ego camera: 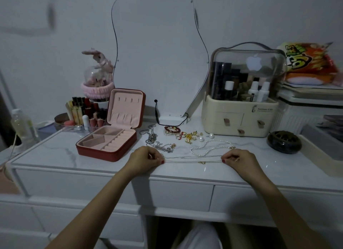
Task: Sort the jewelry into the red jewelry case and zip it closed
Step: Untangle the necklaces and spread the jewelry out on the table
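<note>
Bare forearms; red-painted nails; pale trousers (200, 237).

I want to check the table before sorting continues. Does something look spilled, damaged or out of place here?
Nothing looks damaged or spilled. The silver chains lie in a tangled heap right of the open red case, and two loose pearls sit apart from the pearl necklace.

A white dressing table (55, 156) with a marble-look top is standing against a plain grey-white wall (55, 35), and dim, cool light is falling on the whole room. A wavy frameless mirror (157, 53) is leaning on the wall behind the table. Drawers (181, 195) are showing under the table's front edge. Right of the table, a lower white shelf unit (306, 104) is standing.
</note>
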